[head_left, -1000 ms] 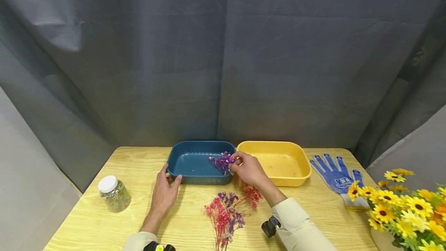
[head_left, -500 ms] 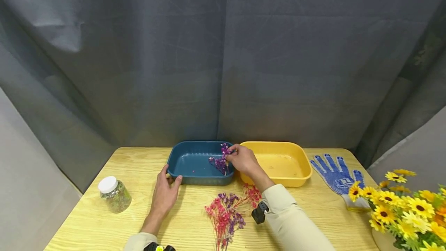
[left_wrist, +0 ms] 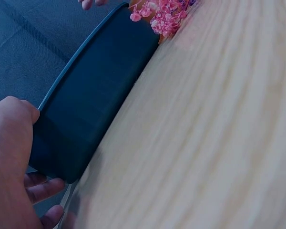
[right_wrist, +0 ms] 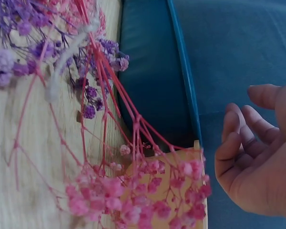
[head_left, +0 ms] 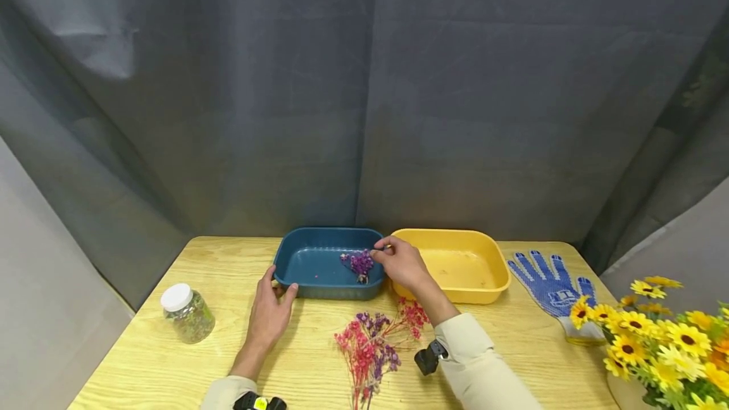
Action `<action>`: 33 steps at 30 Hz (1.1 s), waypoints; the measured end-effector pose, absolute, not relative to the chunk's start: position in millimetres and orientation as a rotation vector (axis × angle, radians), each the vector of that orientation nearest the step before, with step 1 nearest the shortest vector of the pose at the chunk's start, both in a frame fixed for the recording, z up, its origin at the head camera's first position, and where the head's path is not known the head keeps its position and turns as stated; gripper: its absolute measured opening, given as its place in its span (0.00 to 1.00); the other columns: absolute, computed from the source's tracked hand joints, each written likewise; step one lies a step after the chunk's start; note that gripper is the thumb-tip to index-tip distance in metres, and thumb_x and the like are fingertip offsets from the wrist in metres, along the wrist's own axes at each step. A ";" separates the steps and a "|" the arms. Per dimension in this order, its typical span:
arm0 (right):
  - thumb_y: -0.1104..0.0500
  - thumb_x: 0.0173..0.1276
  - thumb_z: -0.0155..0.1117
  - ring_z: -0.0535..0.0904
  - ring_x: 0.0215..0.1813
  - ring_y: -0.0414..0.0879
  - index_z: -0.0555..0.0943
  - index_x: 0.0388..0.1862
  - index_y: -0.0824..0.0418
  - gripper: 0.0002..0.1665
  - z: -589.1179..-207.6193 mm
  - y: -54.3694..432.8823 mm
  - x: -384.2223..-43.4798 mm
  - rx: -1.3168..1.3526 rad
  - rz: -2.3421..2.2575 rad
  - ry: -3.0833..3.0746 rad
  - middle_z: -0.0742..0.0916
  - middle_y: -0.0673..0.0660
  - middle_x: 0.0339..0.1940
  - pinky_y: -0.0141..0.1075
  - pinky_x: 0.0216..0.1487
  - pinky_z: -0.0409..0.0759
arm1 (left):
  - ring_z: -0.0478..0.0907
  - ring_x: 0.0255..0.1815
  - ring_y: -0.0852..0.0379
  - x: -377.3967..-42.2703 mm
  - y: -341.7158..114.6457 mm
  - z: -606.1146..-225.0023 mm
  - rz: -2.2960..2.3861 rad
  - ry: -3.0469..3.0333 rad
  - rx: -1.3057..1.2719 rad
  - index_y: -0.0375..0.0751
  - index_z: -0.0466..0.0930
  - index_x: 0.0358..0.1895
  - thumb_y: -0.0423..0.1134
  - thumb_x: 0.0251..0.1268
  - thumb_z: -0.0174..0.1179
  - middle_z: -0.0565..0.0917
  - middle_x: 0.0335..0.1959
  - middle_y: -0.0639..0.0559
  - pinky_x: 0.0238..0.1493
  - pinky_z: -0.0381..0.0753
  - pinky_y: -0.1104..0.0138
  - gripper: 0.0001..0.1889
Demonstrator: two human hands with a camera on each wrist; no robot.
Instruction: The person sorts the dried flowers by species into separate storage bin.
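My left hand (head_left: 270, 314) grips the near left corner of the dark blue plastic tub (head_left: 310, 266), with the thumb at the front wall and the fingers round the end. Inside that tub, toward the right, lies a small cluster of purple dried flowers (head_left: 360, 262). Over the tub's right rim hovers my right hand (head_left: 402, 266); in the right wrist view its fingers (right_wrist: 227, 152) curl loosely and the thumb stands apart, with nothing between them. A bunch of pink and purple dried flowers (head_left: 364, 356) lies on the table in front of the tub.
A yellow tub (head_left: 455, 267) stands right beside the blue one. Further right lie a blue dotted glove (head_left: 549, 286) and a pot of yellow artificial flowers (head_left: 672, 340). On the left stands a white-lidded jar (head_left: 190, 315). Dark curtain (head_left: 353, 93) hangs behind the table.
The purple sprig my right hand was holding has been let go and now lies with the others in the blue tub. The fingers have loosened; my left hand stays put.
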State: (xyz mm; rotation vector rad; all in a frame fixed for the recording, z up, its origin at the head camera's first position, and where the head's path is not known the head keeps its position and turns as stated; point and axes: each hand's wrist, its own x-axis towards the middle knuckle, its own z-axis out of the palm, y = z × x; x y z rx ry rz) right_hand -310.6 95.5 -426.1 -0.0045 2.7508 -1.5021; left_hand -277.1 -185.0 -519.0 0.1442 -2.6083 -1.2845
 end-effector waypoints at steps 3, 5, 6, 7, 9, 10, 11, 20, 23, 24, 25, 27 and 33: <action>0.49 0.69 0.61 0.77 0.34 0.47 0.80 0.47 0.52 0.12 -425.1 96.8 -303.1 -0.037 -1.539 2.739 0.82 0.57 0.37 0.33 0.37 0.77 | 0.75 0.61 0.44 -277.4 -185.1 -518.4 -1.289 -2.610 0.156 0.46 0.47 0.77 0.56 0.70 0.52 0.66 0.67 0.41 0.57 0.73 0.48 0.39; 0.49 0.69 0.60 0.78 0.35 0.47 0.80 0.47 0.51 0.11 -425.2 97.5 -298.2 -0.066 -1.561 2.729 0.83 0.56 0.38 0.33 0.37 0.78 | 0.75 0.61 0.44 -277.0 -185.0 -518.7 -1.290 -2.613 0.158 0.46 0.47 0.77 0.57 0.70 0.52 0.65 0.67 0.41 0.57 0.73 0.48 0.39; 0.49 0.69 0.61 0.79 0.35 0.48 0.80 0.46 0.50 0.11 -425.3 97.7 -295.9 -0.079 -1.570 2.724 0.83 0.56 0.38 0.33 0.36 0.78 | 0.75 0.61 0.44 -276.8 -185.0 -518.7 -1.292 -2.612 0.164 0.46 0.47 0.77 0.57 0.70 0.52 0.65 0.67 0.41 0.57 0.73 0.48 0.39; 0.49 0.69 0.61 0.79 0.34 0.48 0.81 0.46 0.50 0.11 -425.6 97.8 -293.8 -0.090 -1.574 2.724 0.83 0.55 0.38 0.33 0.35 0.77 | 0.75 0.61 0.44 -276.6 -185.0 -518.6 -1.294 -2.613 0.167 0.47 0.47 0.77 0.57 0.70 0.52 0.65 0.67 0.41 0.57 0.73 0.49 0.39; 0.49 0.69 0.61 0.79 0.34 0.49 0.81 0.46 0.50 0.11 -426.4 98.1 -290.0 -0.101 -1.589 2.716 0.83 0.54 0.36 0.34 0.31 0.75 | 0.75 0.61 0.45 -276.6 -185.1 -518.6 -1.292 -2.612 0.165 0.47 0.47 0.77 0.58 0.70 0.52 0.65 0.67 0.42 0.58 0.72 0.49 0.39; 0.49 0.69 0.61 0.79 0.33 0.49 0.81 0.46 0.51 0.11 -426.7 98.3 -288.1 -0.104 -1.599 2.712 0.83 0.54 0.36 0.34 0.30 0.74 | 0.75 0.61 0.45 -276.5 -185.3 -518.5 -1.291 -2.613 0.164 0.47 0.47 0.77 0.58 0.70 0.52 0.66 0.67 0.42 0.58 0.72 0.49 0.40; 0.50 0.69 0.61 0.79 0.33 0.49 0.81 0.46 0.51 0.11 -427.3 98.5 -286.4 -0.108 -1.602 2.714 0.83 0.53 0.35 0.35 0.29 0.74 | 0.75 0.61 0.45 -276.4 -185.4 -518.3 -1.290 -2.612 0.163 0.47 0.47 0.77 0.58 0.70 0.52 0.66 0.67 0.42 0.58 0.72 0.49 0.40; 0.53 0.66 0.64 0.71 0.24 0.44 0.82 0.43 0.53 0.08 -432.9 98.3 -270.2 -0.125 -1.695 2.701 0.81 0.52 0.31 0.34 0.22 0.68 | 0.76 0.57 0.47 -276.9 -184.3 -519.1 -1.266 -2.597 0.173 0.47 0.49 0.77 0.56 0.70 0.53 0.68 0.64 0.43 0.55 0.72 0.49 0.38; 0.54 0.65 0.65 0.69 0.24 0.44 0.82 0.41 0.51 0.06 -435.2 96.6 -264.3 -0.149 -1.696 2.703 0.80 0.51 0.29 0.33 0.23 0.66 | 0.76 0.57 0.47 -277.3 -184.5 -520.0 -1.268 -2.587 0.182 0.47 0.49 0.77 0.55 0.70 0.54 0.69 0.64 0.43 0.55 0.72 0.49 0.38; 0.54 0.65 0.65 0.68 0.24 0.43 0.82 0.40 0.51 0.06 -436.1 96.0 -262.3 -0.157 -1.695 2.700 0.80 0.51 0.29 0.33 0.23 0.66 | 0.76 0.57 0.46 -277.3 -184.6 -520.1 -1.274 -2.587 0.183 0.47 0.49 0.77 0.54 0.70 0.54 0.68 0.64 0.43 0.56 0.72 0.49 0.38; 0.55 0.65 0.64 0.68 0.24 0.43 0.82 0.40 0.51 0.05 -437.1 95.4 -260.6 -0.167 -1.689 2.700 0.81 0.51 0.29 0.33 0.24 0.66 | 0.76 0.58 0.46 -277.1 -184.9 -520.1 -1.279 -2.589 0.183 0.47 0.48 0.77 0.54 0.70 0.54 0.68 0.64 0.42 0.56 0.71 0.49 0.38; 0.55 0.65 0.64 0.69 0.25 0.43 0.82 0.40 0.50 0.05 -439.4 94.4 -257.1 -0.185 -1.665 2.712 0.81 0.50 0.28 0.33 0.25 0.67 | 0.75 0.59 0.46 -277.1 -185.4 -519.6 -1.288 -2.594 0.187 0.48 0.48 0.77 0.54 0.70 0.53 0.67 0.65 0.42 0.58 0.71 0.49 0.38; 0.55 0.66 0.63 0.71 0.25 0.43 0.81 0.41 0.49 0.05 -447.8 94.0 -247.5 -0.234 -1.615 2.697 0.82 0.49 0.29 0.33 0.25 0.68 | 0.75 0.60 0.46 -277.2 -185.7 -517.8 -1.288 -2.610 0.165 0.48 0.47 0.77 0.57 0.70 0.52 0.67 0.66 0.43 0.58 0.71 0.48 0.39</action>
